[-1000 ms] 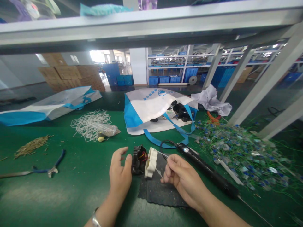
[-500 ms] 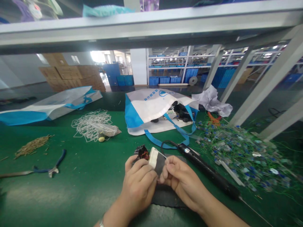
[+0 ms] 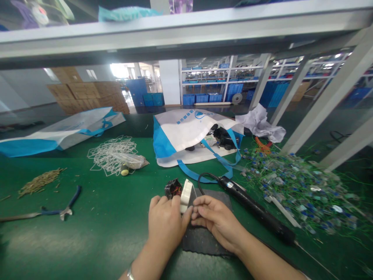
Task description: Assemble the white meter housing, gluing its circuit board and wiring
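Right hand (image 3: 217, 222) closer to white casing (image 3: 185, 195)

A cream-white casing (image 3: 186, 193) is being held on edge, slightly tilted, at the green tabletop (image 3: 116, 217), just beside a black casing (image 3: 171, 186) whose reddish wires (image 3: 176, 191) are being exposed; a thin white strand (image 3: 194, 190) is being pinched.

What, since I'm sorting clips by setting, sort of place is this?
Probably a factory floor: racks of blue bins and stacked cartons stand behind, and pliers lie on the green bench.
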Motion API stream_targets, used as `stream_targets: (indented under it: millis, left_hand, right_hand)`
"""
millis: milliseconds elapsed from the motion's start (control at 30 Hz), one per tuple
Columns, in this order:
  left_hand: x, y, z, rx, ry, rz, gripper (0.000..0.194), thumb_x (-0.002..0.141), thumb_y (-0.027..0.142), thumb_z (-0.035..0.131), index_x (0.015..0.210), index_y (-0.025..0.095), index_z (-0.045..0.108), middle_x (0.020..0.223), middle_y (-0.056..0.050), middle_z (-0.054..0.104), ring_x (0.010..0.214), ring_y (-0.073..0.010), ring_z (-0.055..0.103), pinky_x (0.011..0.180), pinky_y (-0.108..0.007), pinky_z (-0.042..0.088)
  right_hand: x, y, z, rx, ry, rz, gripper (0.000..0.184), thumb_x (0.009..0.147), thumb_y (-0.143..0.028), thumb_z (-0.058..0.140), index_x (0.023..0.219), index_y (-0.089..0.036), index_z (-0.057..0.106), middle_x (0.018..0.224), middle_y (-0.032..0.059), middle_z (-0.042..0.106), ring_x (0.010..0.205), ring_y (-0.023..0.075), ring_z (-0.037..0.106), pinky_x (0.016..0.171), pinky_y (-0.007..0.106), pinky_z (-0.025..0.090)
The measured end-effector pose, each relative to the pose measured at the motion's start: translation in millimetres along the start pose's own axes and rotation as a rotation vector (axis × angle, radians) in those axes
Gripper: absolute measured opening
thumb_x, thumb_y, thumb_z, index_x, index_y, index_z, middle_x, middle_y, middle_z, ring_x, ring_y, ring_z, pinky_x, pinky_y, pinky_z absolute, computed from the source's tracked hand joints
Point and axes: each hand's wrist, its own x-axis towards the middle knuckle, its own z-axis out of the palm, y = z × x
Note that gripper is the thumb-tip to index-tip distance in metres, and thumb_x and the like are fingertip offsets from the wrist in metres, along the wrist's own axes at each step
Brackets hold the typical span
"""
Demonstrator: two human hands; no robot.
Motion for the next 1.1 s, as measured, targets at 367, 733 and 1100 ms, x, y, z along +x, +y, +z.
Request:
stream_targets:
  millis: [367,733,1100]
  left_hand:
    - [-2.6,-16.2,0.6,-0.314,-0.144,-0.332,0.029,0.077,0.040,0.045,0.063,0.017,0.054,0.058,-0.004,0.055,0.059,-0.0204,0.051,0.057,-0.029,0.034]
    - [6.9,-23.9,-9.0,-1.215,-0.286,-0.746,0.035,0.069,0.044,0.054,0.078,0.010,0.059,0.066,-0.004,0.062,0.063,-0.0184,0.056,0.059,-0.025,0.042]
    - [0.1,-28.9,-6.4,-0.512,-0.262,-0.118,0.022,0.071,0.034,0.050,0.059,0.016,0.052,0.052,0.000,0.049,0.051,-0.0131,0.045,0.049,-0.022,0.031]
  right_hand:
    - [1.1,-1.3,-1.8,-0.074,0.067,-0.035,0.024,0.061,-0.021,0.065,0.082,-0.013,0.054,0.073,0.0010,0.054,0.063,0.0112,0.054,0.052,0.023,0.045]
    - [-2.1,4.1,3.1,-0.191,0.041,-0.019,0.019,0.057,-0.020,0.066,0.072,-0.011,0.058,0.060,0.0001,0.056,0.055,0.0111,0.053,0.050,0.024,0.042]
    - [8.8,-29.7,-25.6,-0.086,0.360,-0.348,0.025,0.062,-0.022,0.063,0.084,-0.017,0.055,0.078,0.0002,0.055,0.066,0.0110,0.053,0.058,0.025,0.043]
